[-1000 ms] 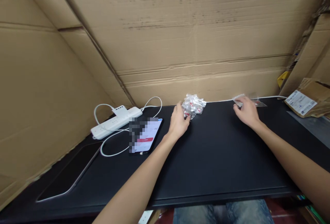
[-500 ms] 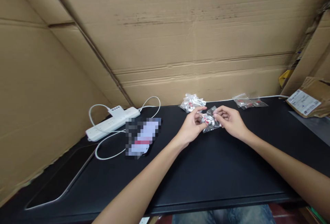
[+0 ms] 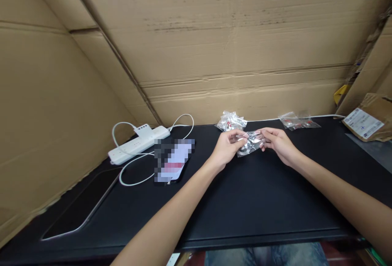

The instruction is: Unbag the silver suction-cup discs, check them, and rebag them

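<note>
A clear plastic bag (image 3: 251, 145) with a shiny round item inside is stretched between my two hands, above the black table (image 3: 245, 200). My left hand (image 3: 228, 148) pinches its left side, the thumb lying over the round item. At the bag's right end, the fingers of my right hand (image 3: 277, 142) are closed on the plastic. Just behind my left hand lies a heap of similar clear bags (image 3: 230, 120) with bits of red in them. What exactly the round item is, I cannot make out.
More clear bags with red parts (image 3: 298, 121) lie at the back right. A torn cardboard package (image 3: 369, 117) with a white label sits far right. On the left are a white power strip (image 3: 141, 145) with cables, a blurred phone (image 3: 176, 162) and a dark flat panel (image 3: 81, 205). Cardboard walls stand behind.
The bag is now pulled out flatter and wider between my hands, and my right hand has moved slightly right. The red mark on the round item no longer shows. The view has shifted slightly.
</note>
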`<state>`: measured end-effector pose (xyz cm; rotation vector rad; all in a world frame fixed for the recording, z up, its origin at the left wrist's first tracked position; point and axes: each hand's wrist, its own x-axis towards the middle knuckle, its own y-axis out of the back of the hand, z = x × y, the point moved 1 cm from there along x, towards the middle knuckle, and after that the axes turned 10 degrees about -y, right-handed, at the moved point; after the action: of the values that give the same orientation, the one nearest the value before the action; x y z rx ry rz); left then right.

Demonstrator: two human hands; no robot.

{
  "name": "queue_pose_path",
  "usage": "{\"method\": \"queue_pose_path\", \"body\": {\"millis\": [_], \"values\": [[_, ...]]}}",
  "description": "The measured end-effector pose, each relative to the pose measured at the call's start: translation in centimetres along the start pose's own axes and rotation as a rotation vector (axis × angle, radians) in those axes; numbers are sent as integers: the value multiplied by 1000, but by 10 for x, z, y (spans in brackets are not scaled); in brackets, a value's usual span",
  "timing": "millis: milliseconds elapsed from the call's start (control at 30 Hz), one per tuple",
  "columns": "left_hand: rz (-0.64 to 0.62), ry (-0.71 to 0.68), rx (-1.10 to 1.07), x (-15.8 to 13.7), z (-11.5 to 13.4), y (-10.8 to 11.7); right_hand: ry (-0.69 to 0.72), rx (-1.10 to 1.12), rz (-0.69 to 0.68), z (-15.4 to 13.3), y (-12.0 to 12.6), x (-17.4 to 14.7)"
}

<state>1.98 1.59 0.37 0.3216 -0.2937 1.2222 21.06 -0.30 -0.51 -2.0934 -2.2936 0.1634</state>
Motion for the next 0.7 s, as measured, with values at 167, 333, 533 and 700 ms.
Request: {"method": "queue_pose_path", "body": {"millis": [167, 333, 533, 700], "values": [[109, -8, 52, 2, -5, 4, 333, -315, 345, -5, 1, -7], [110, -64, 93, 1, -8, 2, 656, -741, 191, -17, -16, -28], [152, -75, 77, 1, -7, 1, 521, -784, 276, -11, -15, -21], [162, -113, 77, 3, -7, 3, 211, -433, 144, -5, -11, -12]]}}
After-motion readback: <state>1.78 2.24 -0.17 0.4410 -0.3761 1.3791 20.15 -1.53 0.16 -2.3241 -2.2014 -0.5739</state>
